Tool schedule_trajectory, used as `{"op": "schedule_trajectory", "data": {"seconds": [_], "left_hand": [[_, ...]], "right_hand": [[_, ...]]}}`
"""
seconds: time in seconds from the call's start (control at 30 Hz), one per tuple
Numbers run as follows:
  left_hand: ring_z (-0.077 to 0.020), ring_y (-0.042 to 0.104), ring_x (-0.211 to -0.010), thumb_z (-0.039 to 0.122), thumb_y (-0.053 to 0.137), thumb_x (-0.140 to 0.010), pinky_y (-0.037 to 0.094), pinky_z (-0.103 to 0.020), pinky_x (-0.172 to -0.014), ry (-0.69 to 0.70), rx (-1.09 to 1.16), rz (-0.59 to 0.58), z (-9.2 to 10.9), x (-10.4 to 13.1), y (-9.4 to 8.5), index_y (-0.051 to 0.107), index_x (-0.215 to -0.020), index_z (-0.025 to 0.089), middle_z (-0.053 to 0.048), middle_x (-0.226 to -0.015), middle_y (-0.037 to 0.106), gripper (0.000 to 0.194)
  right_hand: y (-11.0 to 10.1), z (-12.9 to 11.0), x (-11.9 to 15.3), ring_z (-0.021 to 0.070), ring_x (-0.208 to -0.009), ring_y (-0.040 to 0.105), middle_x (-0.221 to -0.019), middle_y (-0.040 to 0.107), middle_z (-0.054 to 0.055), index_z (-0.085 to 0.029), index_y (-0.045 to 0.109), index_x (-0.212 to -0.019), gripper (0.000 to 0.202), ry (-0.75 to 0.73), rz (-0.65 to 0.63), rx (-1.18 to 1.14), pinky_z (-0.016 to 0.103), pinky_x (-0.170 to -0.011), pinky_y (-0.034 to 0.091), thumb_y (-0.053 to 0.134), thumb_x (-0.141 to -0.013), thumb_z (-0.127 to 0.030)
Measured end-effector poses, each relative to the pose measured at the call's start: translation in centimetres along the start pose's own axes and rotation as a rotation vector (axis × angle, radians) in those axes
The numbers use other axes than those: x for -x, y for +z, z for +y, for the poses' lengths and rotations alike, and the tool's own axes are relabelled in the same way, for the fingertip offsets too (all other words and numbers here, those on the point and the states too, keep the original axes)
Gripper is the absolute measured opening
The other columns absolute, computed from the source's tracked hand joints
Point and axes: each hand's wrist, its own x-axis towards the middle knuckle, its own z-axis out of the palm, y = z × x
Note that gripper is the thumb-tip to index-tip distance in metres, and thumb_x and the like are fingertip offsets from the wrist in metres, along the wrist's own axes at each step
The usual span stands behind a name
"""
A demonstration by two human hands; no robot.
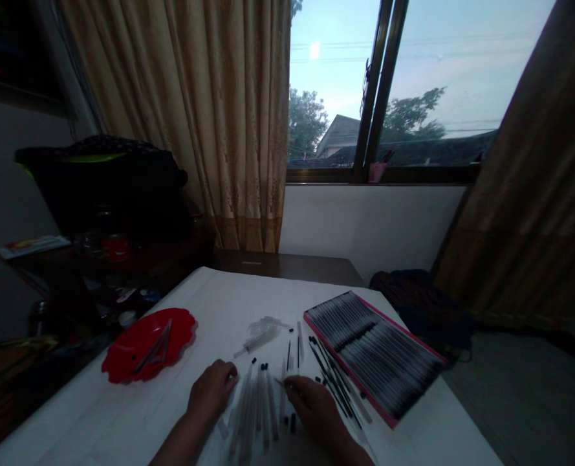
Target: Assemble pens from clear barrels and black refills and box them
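My left hand (pixel 213 386) is closed on the white table, left of a bundle of clear pen barrels (pixel 248 414); what its fingertips hold, if anything, I cannot make out. My right hand (pixel 311 402) pinches a thin stick-like piece (pixel 278 382) that points left over the barrels. Several barrels in front of me have small black caps (pixel 254 360). Thin black pen refills (pixel 333 382) lie just right of my right hand. Beyond my hands is a loose pile of clear plastic pieces (pixel 262 333).
A pink-edged box (pixel 369 408) filled with rows of pens (pixel 394 356) lies at the right. On the left sits a red scalloped plate (pixel 180 318) with clear pieces in it. Behind the white table (pixel 171 414) are a low brown surface (pixel 297 265), curtains and a window.
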Motion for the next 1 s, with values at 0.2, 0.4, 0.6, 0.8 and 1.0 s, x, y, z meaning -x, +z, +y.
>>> {"op": "schedule_trajectory", "data": {"seconds": [0.2,0.4,0.6,0.8,1.0], "left_hand": [[-0.0153,0.061,-0.077,0.028,0.046,-0.082,0.037,-0.021,-0.064,0.063,0.126,-0.031,0.3,0.2,-0.8,0.058,-0.088,0.026,0.002,-0.083,0.066,0.014],[-0.0185,0.063,-0.089,0.03,0.053,-0.078,0.043,-0.023,-0.077,0.15,0.461,-0.034,0.8,1.9,-0.7,0.065,-0.089,0.027,0.001,-0.093,0.071,0.017],[-0.0197,0.062,-0.092,0.034,0.053,-0.078,0.045,-0.024,-0.081,0.161,0.519,-0.039,1.1,2.7,-0.8,0.068,-0.089,0.027,0.0,-0.095,0.072,0.02],[-0.0199,0.062,-0.09,0.033,0.053,-0.079,0.046,-0.026,-0.08,0.2,0.508,-0.03,1.0,3.2,-0.9,0.069,-0.09,0.028,-0.001,-0.095,0.071,0.02],[-0.0207,0.063,-0.089,0.034,0.056,-0.077,0.047,-0.026,-0.08,0.2,0.522,-0.05,0.8,2.7,-0.5,0.071,-0.088,0.029,-0.001,-0.093,0.072,0.02]], "right_hand": [[0.5,-0.9,0.1,0.0187,-0.089,0.064,-0.097,0.07,0.007,-0.021,0.066,-0.101,0.026,-0.03,-0.021,0.067,0.025,-0.077,0.042,0.044,-0.088,-0.025],[0.6,-3.1,-0.1,0.0156,-0.078,0.063,-0.085,0.069,0.004,-0.022,0.066,-0.09,0.02,-0.077,-0.048,0.115,0.021,-0.069,0.04,0.046,-0.087,-0.023],[0.8,-4.3,-0.4,0.015,-0.079,0.065,-0.085,0.07,0.002,-0.024,0.068,-0.091,0.021,-0.071,-0.095,0.185,0.02,-0.067,0.039,0.047,-0.087,-0.023],[1.3,-4.8,-0.5,0.0156,-0.077,0.065,-0.083,0.07,0.002,-0.025,0.068,-0.09,0.02,-0.101,-0.101,0.244,0.021,-0.064,0.037,0.048,-0.087,-0.023],[1.6,-5.2,-0.9,0.0157,-0.074,0.064,-0.08,0.068,0.003,-0.023,0.067,-0.084,0.019,-0.136,-0.119,0.271,0.022,-0.061,0.036,0.048,-0.084,-0.02]]}}
